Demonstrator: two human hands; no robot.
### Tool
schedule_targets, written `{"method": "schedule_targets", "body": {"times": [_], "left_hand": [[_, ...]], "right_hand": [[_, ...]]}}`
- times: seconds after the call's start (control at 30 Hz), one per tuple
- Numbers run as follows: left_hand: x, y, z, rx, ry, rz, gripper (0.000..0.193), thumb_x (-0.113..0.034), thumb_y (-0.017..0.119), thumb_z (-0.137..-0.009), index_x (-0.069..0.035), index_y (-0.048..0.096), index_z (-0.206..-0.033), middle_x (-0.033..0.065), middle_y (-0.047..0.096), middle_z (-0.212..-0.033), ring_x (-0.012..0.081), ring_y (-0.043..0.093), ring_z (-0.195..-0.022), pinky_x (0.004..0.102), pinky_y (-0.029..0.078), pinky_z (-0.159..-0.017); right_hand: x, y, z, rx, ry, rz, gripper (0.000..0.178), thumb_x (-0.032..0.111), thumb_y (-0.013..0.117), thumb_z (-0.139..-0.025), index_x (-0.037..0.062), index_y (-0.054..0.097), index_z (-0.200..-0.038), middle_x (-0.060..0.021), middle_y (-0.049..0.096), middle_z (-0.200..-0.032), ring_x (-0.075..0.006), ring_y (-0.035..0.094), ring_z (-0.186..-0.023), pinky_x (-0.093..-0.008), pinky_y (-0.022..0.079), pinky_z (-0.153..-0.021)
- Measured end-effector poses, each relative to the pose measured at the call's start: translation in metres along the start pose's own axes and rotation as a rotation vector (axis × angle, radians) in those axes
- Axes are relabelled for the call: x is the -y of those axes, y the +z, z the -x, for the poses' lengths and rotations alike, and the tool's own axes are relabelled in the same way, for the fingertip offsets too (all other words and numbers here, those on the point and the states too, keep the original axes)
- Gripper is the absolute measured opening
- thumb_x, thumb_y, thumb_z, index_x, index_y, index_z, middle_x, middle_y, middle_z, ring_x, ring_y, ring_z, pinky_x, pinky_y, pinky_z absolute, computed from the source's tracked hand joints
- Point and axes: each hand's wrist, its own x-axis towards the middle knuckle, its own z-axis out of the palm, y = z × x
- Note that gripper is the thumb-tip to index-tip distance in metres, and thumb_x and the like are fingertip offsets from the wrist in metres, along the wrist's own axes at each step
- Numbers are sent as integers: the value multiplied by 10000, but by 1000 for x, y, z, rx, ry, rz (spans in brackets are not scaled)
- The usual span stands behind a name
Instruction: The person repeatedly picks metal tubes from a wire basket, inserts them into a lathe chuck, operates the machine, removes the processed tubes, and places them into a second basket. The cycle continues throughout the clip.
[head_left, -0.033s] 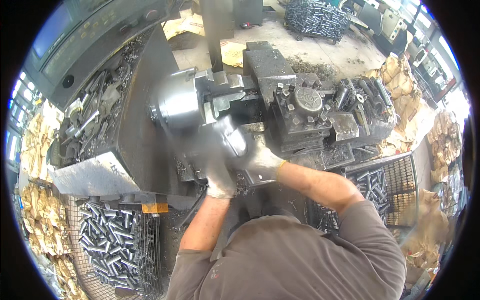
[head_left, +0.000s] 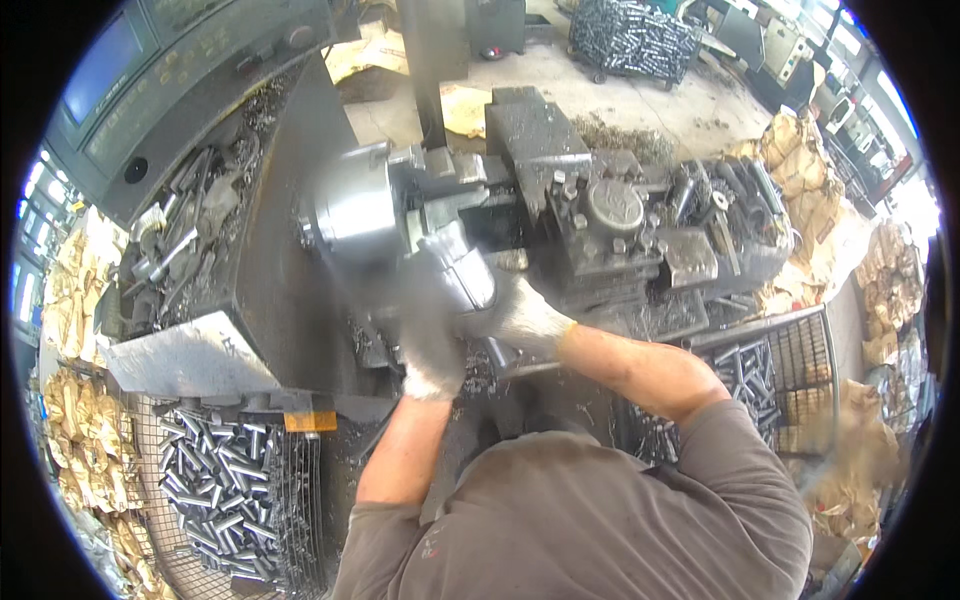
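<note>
A shiny metal cylinder point(head_left: 464, 279) is tilted in front of the lathe chuck point(head_left: 356, 200), just below its jaws. My right hand point(head_left: 522, 318), in a dirty white work glove, is closed around the cylinder's right end. My left hand point(head_left: 432, 352), gloved too, reaches up to its lower left side; a dark blur hides those fingers, so their grip cannot be made out. Whether the cylinder touches the chuck jaws is also unclear. To the right of the chuck stands the square tool post point(head_left: 612, 215) with its bolts.
A slanted dark machine housing point(head_left: 290, 230) rises on the left, with a tray of tools and scraps point(head_left: 190, 220). Wire baskets hold many short metal tubes at lower left point(head_left: 308, 500) and lower right point(head_left: 825, 365). Wrenches and loose parts point(head_left: 725, 205) lie right of the tool post.
My left hand has shifted slightly up and to the left. The metal cylinder has tipped a little and shows more of its surface. My right hand has barely moved.
</note>
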Motion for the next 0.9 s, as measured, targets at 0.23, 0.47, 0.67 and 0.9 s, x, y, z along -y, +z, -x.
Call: {"method": "schedule_targets", "body": {"times": [0.23,0.47,0.67,0.9], "left_hand": [[-5,-67,8,35,12,-67,543,-414,637,-1061,-57,598,-1468,154,702,-1373,289,652,-1307,497,457,-1171],[53,-165,119,-601,-389,-157,432,-361,676,-1047,-39,645,-1334,121,733,-1195,281,716,-1086,434,586,-951],[55,-233,175,-926,-291,-68,334,-393,602,-1074,-129,676,-1264,86,715,-1164,285,689,-1092,442,561,-902],[-14,-236,157,-1214,-10,132,463,-582,516,-1078,-164,621,-909,-4,590,-782,202,579,-736,376,504,-715]], "right_hand": [[120,-158,-62,-213,-514,990,586,271,829,-788,34,636,-1287,-197,759,-1009,-384,784,-904,-473,646,-788],[25,-197,-203,305,-240,1467,528,336,888,-677,20,779,-1086,-210,790,-950,-326,791,-858,-468,626,-706],[5,-178,-218,457,-271,864,674,373,885,-667,24,717,-1218,-185,796,-983,-339,774,-875,-444,605,-752],[25,-185,-221,532,-101,1250,509,466,860,-709,4,815,-916,-212,799,-921,-321,784,-865,-447,615,-786]]}}
